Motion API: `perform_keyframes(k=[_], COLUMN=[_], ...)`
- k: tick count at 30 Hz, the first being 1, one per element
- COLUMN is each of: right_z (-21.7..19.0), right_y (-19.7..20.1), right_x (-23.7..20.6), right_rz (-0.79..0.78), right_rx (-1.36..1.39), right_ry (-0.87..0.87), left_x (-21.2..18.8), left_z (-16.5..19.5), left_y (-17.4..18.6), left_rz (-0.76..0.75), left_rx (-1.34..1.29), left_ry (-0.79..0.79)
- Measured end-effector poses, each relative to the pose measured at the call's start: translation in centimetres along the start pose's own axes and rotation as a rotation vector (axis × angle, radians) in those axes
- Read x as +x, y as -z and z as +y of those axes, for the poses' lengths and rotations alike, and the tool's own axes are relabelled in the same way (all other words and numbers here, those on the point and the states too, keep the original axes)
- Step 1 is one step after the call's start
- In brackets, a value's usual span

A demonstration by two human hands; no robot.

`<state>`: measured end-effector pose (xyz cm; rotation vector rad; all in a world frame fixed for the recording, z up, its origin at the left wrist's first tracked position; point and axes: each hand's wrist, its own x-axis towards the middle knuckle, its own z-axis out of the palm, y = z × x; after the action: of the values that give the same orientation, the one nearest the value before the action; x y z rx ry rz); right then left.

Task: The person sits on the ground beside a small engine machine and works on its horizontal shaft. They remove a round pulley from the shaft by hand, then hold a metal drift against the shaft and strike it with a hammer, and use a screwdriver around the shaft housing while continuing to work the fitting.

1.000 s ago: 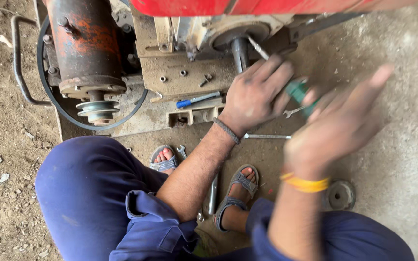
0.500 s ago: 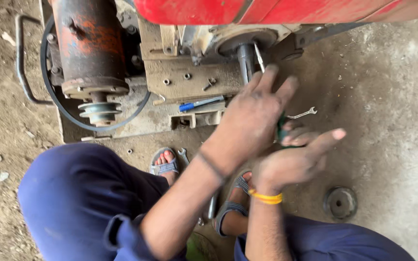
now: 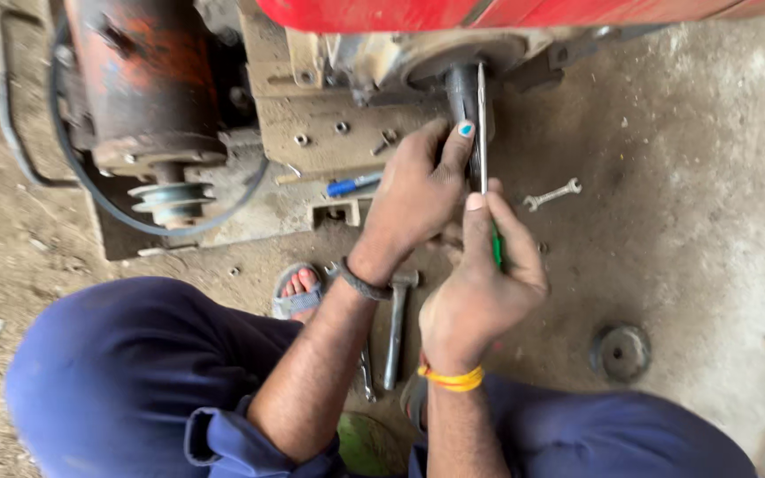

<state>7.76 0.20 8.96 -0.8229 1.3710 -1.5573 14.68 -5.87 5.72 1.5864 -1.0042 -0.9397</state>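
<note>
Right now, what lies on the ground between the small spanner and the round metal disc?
In the head view, only bare, dusty concrete floor lies between the small spanner and the round metal disc.

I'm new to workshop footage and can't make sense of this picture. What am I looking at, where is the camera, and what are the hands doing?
The camera sits on the person's head and looks down past their blue-clad knees. Their left hand rests against a dark metal shaft sticking out of a red machine. Their right hand holds a green-handled screwdriver, its blade lying along that shaft. To the left is a rusty motor with a pulley and a belt. On the concrete floor lie a small spanner, a hammer and a round metal disc. A blue-handled tool lies on the machine's base.
</note>
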Motion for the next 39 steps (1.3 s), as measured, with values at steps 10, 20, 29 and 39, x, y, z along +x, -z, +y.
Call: perform_keyframes(k=[10, 20, 29, 39], right_z=[-1.8, -4.0, -9.2, -1.4], right_y=[3.6, 7.2, 4.4, 3.3], right_x=[5.6, 11.0, 14.5, 4.1], right_rz=[-0.129, -0.312, -0.459, -0.471], right_rx=[0.015, -0.182, -0.38, -0.388], right_ry=[-0.167, -0.104, -0.179, 0.146], left_x=[-0.1, -0.2, 0.0, 1.8], left_z=[-0.7, -0.8, -1.1, -2.8], left_y=[-0.8, -1.0, -1.1, -2.1], left_rz=[0.011, 0.006, 0.093, -0.069], left_rx=[-0.072, -0.066, 0.052, -0.51], left_ry=[0.031, 0.068, -0.116, 0.078])
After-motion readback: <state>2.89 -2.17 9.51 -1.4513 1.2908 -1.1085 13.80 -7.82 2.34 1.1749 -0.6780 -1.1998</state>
